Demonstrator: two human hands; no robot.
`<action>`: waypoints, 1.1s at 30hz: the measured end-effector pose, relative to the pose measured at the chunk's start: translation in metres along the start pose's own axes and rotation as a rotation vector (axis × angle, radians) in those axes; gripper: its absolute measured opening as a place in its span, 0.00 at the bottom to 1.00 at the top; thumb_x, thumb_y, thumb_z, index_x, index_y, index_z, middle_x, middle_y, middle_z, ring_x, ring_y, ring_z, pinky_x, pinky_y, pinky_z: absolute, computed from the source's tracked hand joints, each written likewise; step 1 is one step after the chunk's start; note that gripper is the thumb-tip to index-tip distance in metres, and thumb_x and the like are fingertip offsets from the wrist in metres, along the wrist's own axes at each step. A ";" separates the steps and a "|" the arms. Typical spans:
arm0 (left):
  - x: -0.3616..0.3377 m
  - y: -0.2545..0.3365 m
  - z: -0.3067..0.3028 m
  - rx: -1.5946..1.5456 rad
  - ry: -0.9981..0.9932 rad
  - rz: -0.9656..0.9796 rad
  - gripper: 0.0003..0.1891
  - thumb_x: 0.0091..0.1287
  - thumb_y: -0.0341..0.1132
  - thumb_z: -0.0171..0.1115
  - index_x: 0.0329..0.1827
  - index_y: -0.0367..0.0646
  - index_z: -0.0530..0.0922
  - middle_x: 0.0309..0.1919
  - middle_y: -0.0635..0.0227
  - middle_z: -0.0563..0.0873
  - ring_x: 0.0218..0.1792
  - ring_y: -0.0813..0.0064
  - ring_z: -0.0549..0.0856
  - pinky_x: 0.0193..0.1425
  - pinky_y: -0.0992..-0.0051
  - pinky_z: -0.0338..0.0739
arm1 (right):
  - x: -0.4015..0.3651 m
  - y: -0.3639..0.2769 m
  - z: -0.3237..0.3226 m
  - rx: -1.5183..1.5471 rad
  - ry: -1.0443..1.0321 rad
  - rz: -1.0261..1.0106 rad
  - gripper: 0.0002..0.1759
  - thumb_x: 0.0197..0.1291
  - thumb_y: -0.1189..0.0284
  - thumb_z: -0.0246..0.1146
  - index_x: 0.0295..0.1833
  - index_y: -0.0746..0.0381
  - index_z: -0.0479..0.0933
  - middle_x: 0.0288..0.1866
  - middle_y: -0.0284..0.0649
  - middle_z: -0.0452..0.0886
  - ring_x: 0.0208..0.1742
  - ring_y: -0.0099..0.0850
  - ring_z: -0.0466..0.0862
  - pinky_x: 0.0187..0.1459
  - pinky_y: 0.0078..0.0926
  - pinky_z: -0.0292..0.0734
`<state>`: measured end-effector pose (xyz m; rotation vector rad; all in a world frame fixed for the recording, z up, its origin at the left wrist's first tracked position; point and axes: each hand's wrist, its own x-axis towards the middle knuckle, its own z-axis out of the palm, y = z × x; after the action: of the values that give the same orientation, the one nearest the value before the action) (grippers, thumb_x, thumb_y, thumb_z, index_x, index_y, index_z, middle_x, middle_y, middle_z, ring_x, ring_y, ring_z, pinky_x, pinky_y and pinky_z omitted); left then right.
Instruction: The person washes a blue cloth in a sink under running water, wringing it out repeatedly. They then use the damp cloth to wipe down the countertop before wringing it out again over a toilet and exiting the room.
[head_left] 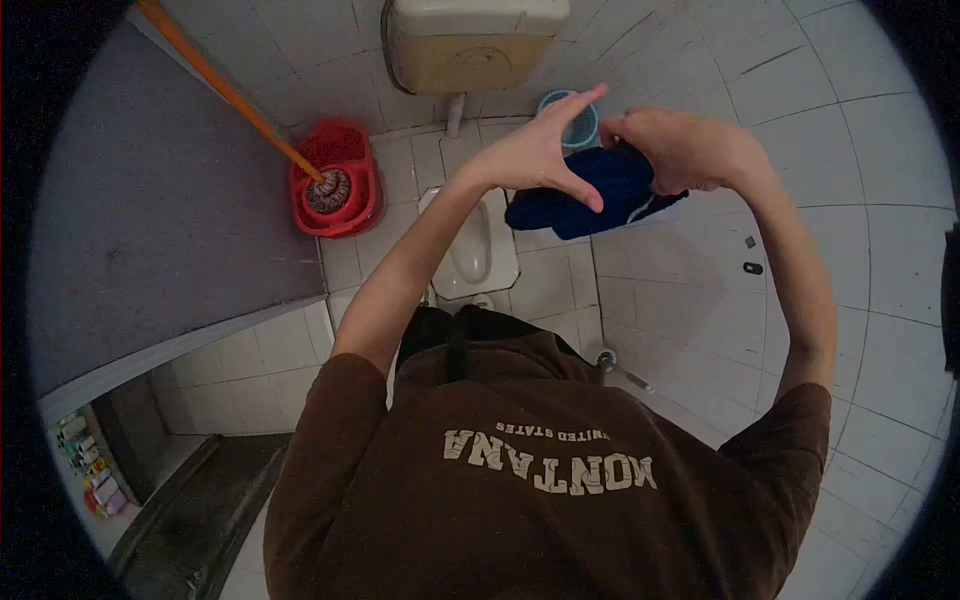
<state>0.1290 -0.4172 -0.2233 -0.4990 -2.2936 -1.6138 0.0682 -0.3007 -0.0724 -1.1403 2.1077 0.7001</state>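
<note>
A dark blue cloth [600,190], bunched and folded with a pale line near its right edge, hangs in front of me above the floor. My right hand [690,150] is closed on its upper right part, the fingers curled in toward it. On the other side, my left hand [545,150] is open, its thumb and fingers spread wide apart. The left thumb overlaps the cloth in this view, while the fingers point up past its top edge.
Below is a white squat toilet [485,245], with a cistern [475,50] on the wall ahead. A light blue basket [580,125] stands behind the cloth. At left, a red mop bucket [360,205] holds a mop with an orange handle [225,85]. Tiled wall [840,240] rises at right.
</note>
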 end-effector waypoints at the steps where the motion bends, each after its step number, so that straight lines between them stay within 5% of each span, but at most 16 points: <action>1: 0.002 0.003 0.004 0.001 -0.004 0.009 0.53 0.31 0.44 0.74 0.63 0.46 0.53 0.60 0.58 0.61 0.60 0.63 0.61 0.62 0.66 0.57 | -0.006 0.003 0.004 0.101 0.190 -0.207 0.34 0.29 0.87 0.59 0.50 0.56 0.62 0.40 0.43 0.72 0.43 0.40 0.73 0.40 0.31 0.72; 2: 0.002 0.018 -0.001 -0.065 -0.099 -0.099 0.52 0.31 0.45 0.74 0.61 0.43 0.53 0.57 0.57 0.63 0.58 0.63 0.63 0.60 0.67 0.59 | -0.012 0.001 0.003 0.195 0.378 -0.414 0.35 0.29 0.87 0.58 0.50 0.57 0.62 0.40 0.43 0.71 0.42 0.38 0.73 0.40 0.28 0.72; 5: -0.002 0.036 -0.018 -0.343 -0.173 -0.213 0.50 0.30 0.42 0.75 0.58 0.39 0.56 0.53 0.59 0.67 0.54 0.65 0.68 0.55 0.70 0.64 | -0.019 -0.019 -0.020 0.454 0.398 -0.618 0.36 0.29 0.88 0.56 0.52 0.56 0.61 0.38 0.40 0.70 0.42 0.33 0.73 0.41 0.24 0.70; 10: 0.002 0.042 -0.011 -0.740 -0.062 -0.229 0.43 0.32 0.32 0.75 0.55 0.40 0.60 0.43 0.67 0.73 0.44 0.74 0.74 0.48 0.77 0.69 | 0.001 -0.004 -0.002 0.756 0.558 -0.660 0.36 0.29 0.87 0.55 0.52 0.56 0.60 0.39 0.36 0.68 0.42 0.28 0.70 0.43 0.22 0.68; 13: 0.008 0.047 -0.007 -0.871 -0.196 -0.311 0.36 0.36 0.31 0.73 0.51 0.42 0.63 0.36 0.70 0.75 0.34 0.79 0.75 0.41 0.79 0.71 | 0.013 0.010 0.005 0.836 0.555 -0.660 0.37 0.30 0.86 0.57 0.53 0.56 0.58 0.40 0.34 0.67 0.44 0.26 0.69 0.46 0.22 0.67; 15: 0.010 0.041 -0.006 -0.789 -0.254 -0.395 0.23 0.43 0.27 0.67 0.44 0.41 0.68 0.26 0.71 0.77 0.25 0.80 0.76 0.33 0.80 0.70 | 0.018 0.016 0.012 0.860 0.557 -0.664 0.38 0.30 0.85 0.58 0.54 0.56 0.58 0.40 0.34 0.66 0.44 0.25 0.68 0.47 0.22 0.67; 21: 0.008 0.046 0.004 -0.888 -0.320 -0.526 0.11 0.46 0.29 0.65 0.29 0.40 0.71 0.20 0.71 0.75 0.18 0.80 0.73 0.25 0.80 0.67 | -0.011 0.047 0.033 0.599 0.538 -0.781 0.48 0.31 0.75 0.69 0.62 0.57 0.52 0.56 0.38 0.62 0.58 0.32 0.63 0.57 0.33 0.60; 24: 0.003 0.021 -0.008 -1.114 -0.428 -0.661 0.11 0.47 0.32 0.61 0.30 0.37 0.71 0.18 0.64 0.76 0.18 0.75 0.76 0.25 0.78 0.71 | -0.038 0.048 0.032 0.612 0.831 -0.586 0.47 0.34 0.70 0.68 0.63 0.48 0.52 0.63 0.36 0.55 0.61 0.35 0.61 0.56 0.38 0.59; 26: 0.004 0.025 -0.006 -1.177 -0.447 -0.658 0.10 0.47 0.32 0.58 0.30 0.36 0.71 0.16 0.61 0.75 0.18 0.72 0.77 0.25 0.76 0.72 | -0.025 0.046 0.051 -0.374 1.192 -0.441 0.42 0.41 0.69 0.64 0.63 0.40 0.52 0.65 0.33 0.55 0.61 0.35 0.61 0.56 0.42 0.59; 27: 0.006 0.029 -0.005 -1.240 -0.465 -0.649 0.10 0.47 0.32 0.55 0.30 0.35 0.71 0.15 0.59 0.75 0.18 0.68 0.78 0.25 0.75 0.73 | -0.015 0.045 0.060 -0.371 1.192 -0.431 0.42 0.41 0.69 0.64 0.63 0.40 0.52 0.65 0.33 0.55 0.61 0.35 0.61 0.56 0.42 0.59; 30: 0.019 0.023 0.008 -1.325 -0.785 -0.723 0.10 0.46 0.32 0.53 0.30 0.34 0.71 0.16 0.56 0.75 0.18 0.64 0.78 0.26 0.72 0.75 | 0.018 0.047 0.070 -0.570 1.240 -0.682 0.34 0.40 0.64 0.65 0.57 0.37 0.62 0.63 0.37 0.58 0.60 0.38 0.63 0.53 0.42 0.62; 33: 0.031 0.009 0.028 -1.336 -1.092 -0.576 0.08 0.50 0.31 0.53 0.28 0.34 0.70 0.13 0.59 0.73 0.18 0.65 0.78 0.27 0.72 0.76 | 0.034 0.045 0.063 -0.497 1.398 -0.910 0.31 0.41 0.64 0.62 0.56 0.45 0.64 0.56 0.40 0.65 0.47 0.35 0.74 0.40 0.34 0.70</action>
<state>0.1038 -0.3849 -0.2119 -1.2912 -1.3874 -3.8096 0.0324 -0.2521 -0.1323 -3.2015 1.8460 -0.1778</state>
